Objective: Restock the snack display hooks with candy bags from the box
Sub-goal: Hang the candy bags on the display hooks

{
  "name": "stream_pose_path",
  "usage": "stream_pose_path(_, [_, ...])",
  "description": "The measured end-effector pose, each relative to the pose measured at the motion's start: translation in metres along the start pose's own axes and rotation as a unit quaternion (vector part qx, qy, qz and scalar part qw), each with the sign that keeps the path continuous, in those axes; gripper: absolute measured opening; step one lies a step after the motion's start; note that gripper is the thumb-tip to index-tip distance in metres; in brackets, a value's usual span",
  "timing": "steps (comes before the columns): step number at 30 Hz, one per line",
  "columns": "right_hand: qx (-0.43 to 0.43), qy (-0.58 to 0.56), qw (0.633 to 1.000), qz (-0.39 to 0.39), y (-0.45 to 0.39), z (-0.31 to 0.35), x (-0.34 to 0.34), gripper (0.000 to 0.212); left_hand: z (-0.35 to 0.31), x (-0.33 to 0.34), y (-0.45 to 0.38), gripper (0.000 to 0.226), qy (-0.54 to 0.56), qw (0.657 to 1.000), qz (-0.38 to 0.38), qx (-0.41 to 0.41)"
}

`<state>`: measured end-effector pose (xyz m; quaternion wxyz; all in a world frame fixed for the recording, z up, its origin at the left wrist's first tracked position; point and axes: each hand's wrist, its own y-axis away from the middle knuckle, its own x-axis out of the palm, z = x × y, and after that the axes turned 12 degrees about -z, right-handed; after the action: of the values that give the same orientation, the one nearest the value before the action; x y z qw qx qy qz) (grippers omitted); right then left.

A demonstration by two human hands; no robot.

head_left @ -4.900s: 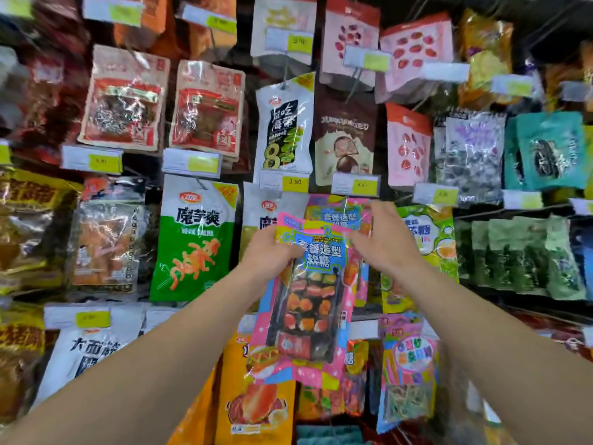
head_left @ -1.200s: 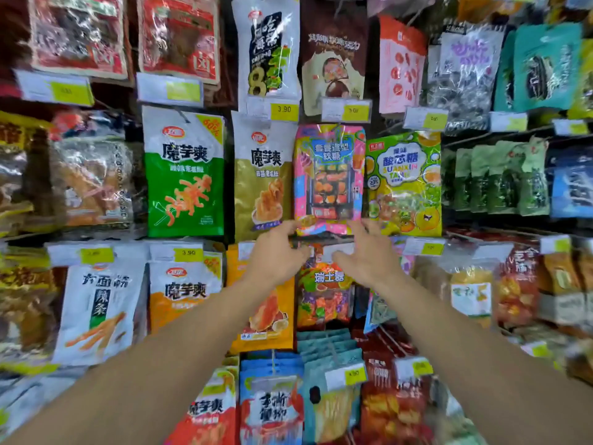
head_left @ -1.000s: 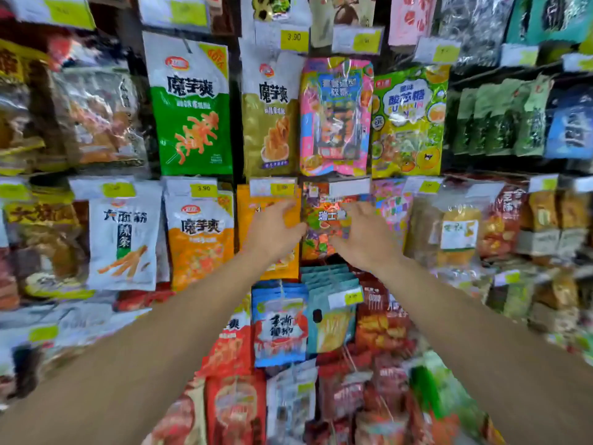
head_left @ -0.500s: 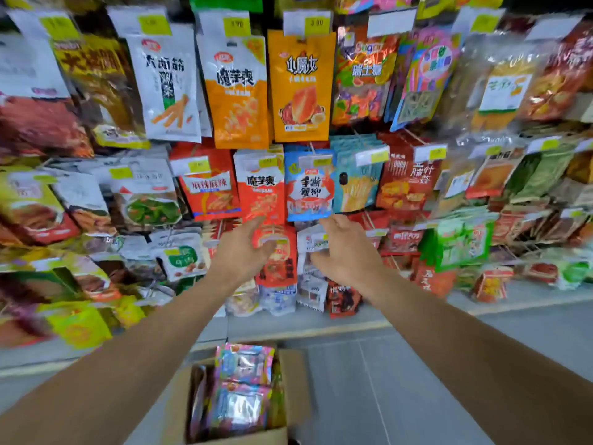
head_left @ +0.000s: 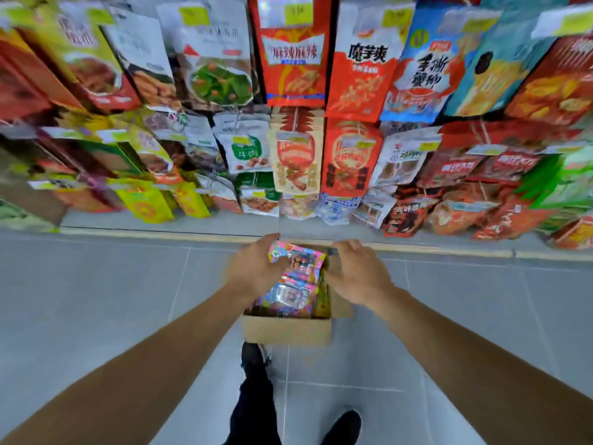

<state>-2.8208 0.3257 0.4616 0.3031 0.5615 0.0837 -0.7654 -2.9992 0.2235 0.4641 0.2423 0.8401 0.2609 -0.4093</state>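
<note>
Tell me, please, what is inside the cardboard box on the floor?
The cardboard box holds pink candy bags, stacked. Both hands, left hand and right hand, hover over them; anything beneath the top bags is covered.

I see bright, even light with faint shadows, strong motion blur on the hanging packets [head_left: 288, 59], and edges bent by the wide lens.
</note>
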Motion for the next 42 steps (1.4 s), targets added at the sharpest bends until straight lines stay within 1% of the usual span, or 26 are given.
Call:
stream_pose_path(2, [0.027, 0.003, 1.000, 0.015, -0.012, 0.014, 0.026, 0.058, 0.031, 0.005, -0.015, 0.046, 0.007, 1.000, 0.022, -0.020])
stream_pose_path(5, [0.068, 0.015, 0.996, 0.049, -0.039, 0.034, 0.066, 0.060, 0.071, 0.013, -0.045, 0.025, 0.025, 0.996, 0.059, -0.056])
stream_pose_path(6, [0.083, 0.015, 0.994, 0.064, -0.049, 0.040, 0.083, 0.059, 0.088, 0.019, -0.056, 0.028, 0.025, 0.995, 0.072, -0.067])
stream_pose_path(9, [0.108, 0.008, 0.989, 0.102, -0.073, 0.052, 0.123, 0.055, 0.130, 0.035, -0.085, 0.051, 0.046, 0.989, 0.096, -0.100])
stream_pose_path(11, [0.120, 0.005, 0.986, 0.113, -0.085, 0.055, 0.148, 0.053, 0.154, 0.046, -0.099, 0.056, 0.060, 0.985, 0.109, -0.123])
stream_pose_path(14, [0.132, 0.003, 0.982, 0.132, -0.104, 0.054, 0.187, 0.050, 0.185, 0.067, -0.119, 0.056, 0.068, 0.978, 0.124, -0.155])
stream_pose_path(16, [0.135, 0.000, 0.979, 0.153, -0.115, 0.050, 0.211, 0.051, 0.201, 0.084, -0.127, 0.055, 0.073, 0.974, 0.125, -0.176])
stream_pose_path(18, [0.143, 0.000, 0.975, 0.170, -0.128, 0.043, 0.242, 0.052, 0.220, 0.108, -0.138, 0.053, 0.070, 0.969, 0.130, -0.196])
stream_pose_path(21, [0.156, -0.003, 0.969, 0.194, -0.145, 0.026, 0.287, 0.048, 0.241, 0.144, -0.150, 0.050, 0.074, 0.961, 0.144, -0.225])
stream_pose_path(22, [0.159, -0.008, 0.967, 0.201, -0.151, 0.021, 0.301, 0.048, 0.246, 0.154, -0.153, 0.047, 0.077, 0.958, 0.148, -0.231])
stream_pose_path(23, [0.161, -0.008, 0.964, 0.212, -0.161, 0.009, 0.328, 0.049, 0.260, 0.179, -0.159, 0.040, 0.077, 0.955, 0.152, -0.245])
stream_pose_path(25, [0.148, -0.012, 0.965, 0.216, -0.170, -0.002, 0.350, 0.051, 0.269, 0.197, -0.161, 0.018, 0.082, 0.952, 0.157, -0.250])
stream_pose_path(26, [0.145, -0.012, 0.965, 0.220, -0.176, -0.013, 0.371, 0.051, 0.278, 0.217, -0.163, 0.017, 0.086, 0.949, 0.160, -0.257])
stream_pose_path(28, [0.130, -0.013, 0.965, 0.227, -0.191, -0.031, 0.408, 0.051, 0.293, 0.253, -0.166, 0.044, 0.099, 0.941, 0.171, -0.277])
stream_pose_path(29, [0.126, -0.010, 0.964, 0.232, -0.197, -0.040, 0.425, 0.052, 0.300, 0.269, -0.167, 0.053, 0.105, 0.935, 0.172, -0.292])
stream_pose_path(30, [0.121, -0.005, 0.964, 0.236, -0.205, -0.050, 0.445, 0.053, 0.308, 0.290, -0.169, 0.056, 0.118, 0.929, 0.170, -0.307])
stream_pose_path(35, [0.099, -0.002, 0.970, 0.221, -0.238, -0.094, 0.526, 0.059, 0.341, 0.376, -0.184, 0.053, 0.144, 0.916, 0.159, -0.339])
stream_pose_path(39, [0.076, 0.005, 0.979, 0.189, -0.268, -0.114, 0.576, 0.077, 0.368, 0.430, -0.192, 0.054, 0.144, 0.914, 0.159, -0.343])
stream_pose_path(40, [0.076, 0.001, 0.981, 0.177, -0.276, -0.117, 0.589, 0.078, 0.376, 0.444, -0.193, 0.054, 0.145, 0.912, 0.157, -0.349])
stream_pose_path(42, [0.095, -0.004, 0.983, 0.158, -0.285, -0.120, 0.605, 0.072, 0.388, 0.462, -0.196, 0.053, 0.143, 0.911, 0.155, -0.354])
